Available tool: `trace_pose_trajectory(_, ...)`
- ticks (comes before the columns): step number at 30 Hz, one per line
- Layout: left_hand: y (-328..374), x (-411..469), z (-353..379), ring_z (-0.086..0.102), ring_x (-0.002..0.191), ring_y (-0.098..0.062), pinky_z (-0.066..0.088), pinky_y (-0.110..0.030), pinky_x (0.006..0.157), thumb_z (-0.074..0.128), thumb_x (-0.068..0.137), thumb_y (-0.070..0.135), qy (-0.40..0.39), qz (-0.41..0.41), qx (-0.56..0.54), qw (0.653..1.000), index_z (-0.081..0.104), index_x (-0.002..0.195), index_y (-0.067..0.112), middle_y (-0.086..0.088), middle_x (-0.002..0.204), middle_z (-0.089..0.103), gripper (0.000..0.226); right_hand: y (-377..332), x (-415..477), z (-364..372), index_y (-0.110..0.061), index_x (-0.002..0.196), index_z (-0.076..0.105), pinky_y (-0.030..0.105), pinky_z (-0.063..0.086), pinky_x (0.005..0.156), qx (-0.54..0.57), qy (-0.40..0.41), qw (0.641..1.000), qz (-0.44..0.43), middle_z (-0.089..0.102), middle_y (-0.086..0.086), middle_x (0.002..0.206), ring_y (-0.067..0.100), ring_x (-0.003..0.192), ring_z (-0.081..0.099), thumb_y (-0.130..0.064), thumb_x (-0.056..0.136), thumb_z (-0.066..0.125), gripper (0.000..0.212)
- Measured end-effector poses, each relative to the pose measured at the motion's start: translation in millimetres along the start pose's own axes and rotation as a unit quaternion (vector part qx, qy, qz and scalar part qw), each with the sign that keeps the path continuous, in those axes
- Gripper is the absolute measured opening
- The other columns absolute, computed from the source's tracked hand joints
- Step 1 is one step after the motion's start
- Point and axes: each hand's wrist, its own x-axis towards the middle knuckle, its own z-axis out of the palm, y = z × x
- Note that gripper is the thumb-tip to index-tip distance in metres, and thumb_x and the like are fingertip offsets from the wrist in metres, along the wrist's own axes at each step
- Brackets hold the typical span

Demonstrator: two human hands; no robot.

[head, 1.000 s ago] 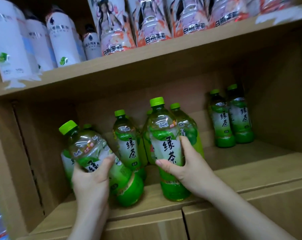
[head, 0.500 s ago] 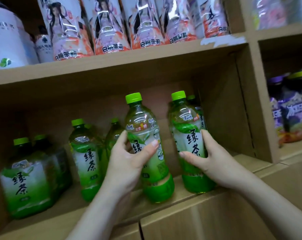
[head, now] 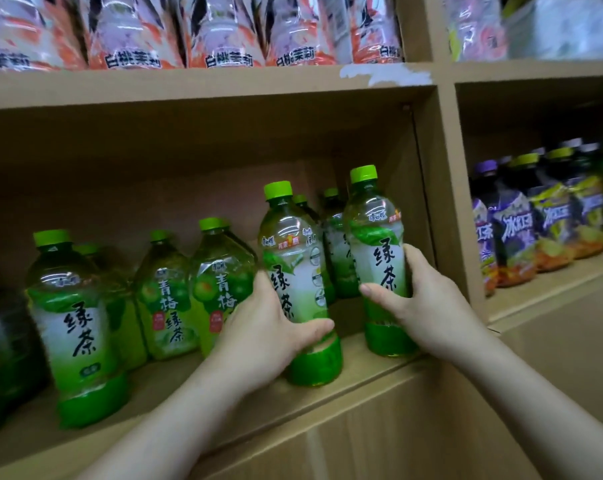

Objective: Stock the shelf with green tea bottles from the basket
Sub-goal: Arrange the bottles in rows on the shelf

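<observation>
Two green tea bottles are being held upright on the wooden shelf point(head: 175, 386), one in each hand. The left-hand bottle point(head: 294, 271) is being gripped low on its label by the left hand point(head: 265, 334), thumb across the front and fingers curled out of sight behind, its base touching the board near the front edge. The right-hand bottle point(head: 379, 247) is being clasped at mid-label by the right hand point(head: 428, 306), thumb in front and fingers wrapped round the far side, just beside the upright divider point(head: 445, 209). Beyond the hands, more green-capped bottles point(head: 333, 244) are being glimpsed at the back; left of the left hand, green plum tea bottles point(head: 220, 282) and another green tea bottle point(head: 73, 323) are standing. The basket is not being shown. Each held bottle is being judged full and fairly heavy, with thin walls that give under a squeeze and a glossy label that could slip; the labelled waist is being judged the surest hold, not the cap.
</observation>
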Motion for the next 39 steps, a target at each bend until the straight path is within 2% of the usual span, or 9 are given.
trace_pose_trajectory(2, 7, 0, 2, 0.06, 0.097, -0.023, 0.051, -0.038, 0.083, 0.075, 0.062, 0.062, 0.005, -0.01, 0.075, 0.997, 0.036, 0.103, 0.023, 0.005, 0.1, 0.056, 0.069, 3, -1, -2, -0.03, 0.133, 0.034, 0.04, 0.049, 0.092, -0.024, -0.022, 0.999, 0.0, 0.06, -0.003, 0.12, 0.021, 0.109, 0.059, -0.04, 0.083, 0.068, 0.061)
trace_pose_trajectory(7, 13, 36, 33, 0.062, 0.084, -0.023, 0.052, -0.035, 0.069, 0.078, 0.061, 0.061, 0.031, -0.045, 0.054, 0.997, 0.04, 0.102, 0.018, 0.005, 0.09, 0.059, 0.071, 8, 11, 7, -0.029, 0.134, 0.036, 0.046, 0.051, 0.091, -0.038, 0.016, 0.999, 0.023, 0.056, 0.002, 0.12, 0.025, 0.109, 0.057, -0.036, 0.076, 0.076, 0.071)
trace_pose_trajectory(9, 12, 54, 51, 0.064, 0.089, -0.027, 0.053, -0.037, 0.072, 0.079, 0.062, 0.057, 0.056, -0.065, 0.025, 0.996, 0.035, 0.105, 0.017, -0.001, 0.098, 0.063, 0.073, 10, 25, 15, -0.026, 0.127, 0.043, 0.047, 0.054, 0.083, -0.033, 0.034, 0.998, 0.034, 0.061, 0.004, 0.113, 0.028, 0.102, 0.061, -0.035, 0.072, 0.079, 0.067)
trace_pose_trajectory(12, 12, 77, 69, 0.062, 0.103, -0.033, 0.052, -0.04, 0.082, 0.079, 0.068, 0.048, 0.071, -0.109, -0.018, 0.991, 0.029, 0.109, 0.02, -0.006, 0.115, 0.062, 0.07, 12, 49, 26, -0.021, 0.123, 0.046, 0.043, 0.053, 0.087, -0.051, 0.043, 0.996, 0.062, 0.064, 0.007, 0.113, 0.03, 0.103, 0.062, -0.032, 0.072, 0.079, 0.062)
trace_pose_trajectory(16, 3, 92, 80, 0.063, 0.096, -0.034, 0.057, -0.044, 0.077, 0.079, 0.063, 0.045, 0.055, -0.145, -0.061, 0.986, 0.035, 0.108, 0.022, -0.005, 0.11, 0.06, 0.067, 17, 75, 39, -0.017, 0.123, 0.044, 0.04, 0.051, 0.087, -0.064, 0.038, 0.994, 0.082, 0.064, 0.01, 0.115, 0.034, 0.108, 0.061, -0.029, 0.077, 0.076, 0.057)
trace_pose_trajectory(20, -12, 92, 85, 0.064, 0.089, -0.031, 0.058, -0.042, 0.075, 0.069, 0.053, 0.036, 0.064, -0.128, -0.13, 0.981, 0.04, 0.103, 0.028, 0.0, 0.102, 0.06, 0.058, 20, 96, 50, -0.016, 0.12, 0.042, 0.043, 0.052, 0.087, -0.075, 0.014, 0.993, 0.095, 0.064, 0.011, 0.114, 0.034, 0.106, 0.062, -0.029, 0.08, 0.074, 0.053)
trace_pose_trajectory(25, -13, 94, 93, 0.068, 0.083, -0.031, 0.058, -0.041, 0.071, 0.076, 0.056, 0.037, 0.092, -0.098, -0.094, 0.986, 0.042, 0.108, 0.029, -0.002, 0.099, 0.066, 0.063, 23, 106, 56, -0.014, 0.119, 0.042, 0.04, 0.049, 0.086, -0.096, 0.007, 0.991, 0.096, 0.063, 0.013, 0.116, 0.035, 0.108, 0.06, -0.029, 0.084, 0.069, 0.046)
trace_pose_trajectory(30, -3, 98, 93, 0.062, 0.101, -0.027, 0.043, -0.028, 0.071, 0.081, 0.069, 0.038, 0.098, -0.093, -0.038, 0.99, 0.041, 0.118, 0.018, -0.002, 0.112, 0.064, 0.066, 30, 105, 55, -0.013, 0.116, 0.047, 0.04, 0.053, 0.086, -0.121, 0.012, 0.989, 0.085, 0.063, 0.014, 0.114, 0.035, 0.106, 0.061, -0.027, 0.087, 0.065, 0.037)
trace_pose_trajectory(39, -6, 112, 99, 0.063, 0.096, -0.027, 0.049, -0.032, 0.072, 0.083, 0.066, 0.043, 0.111, -0.076, -0.033, 0.99, 0.042, 0.109, 0.015, -0.004, 0.109, 0.064, 0.066, 33, 98, 54, -0.011, 0.122, 0.039, 0.034, 0.045, 0.063, -0.229, 0.057, 0.971, 0.032, 0.062, 0.013, 0.108, 0.033, 0.094, 0.065, -0.025, 0.093, 0.058, 0.037)
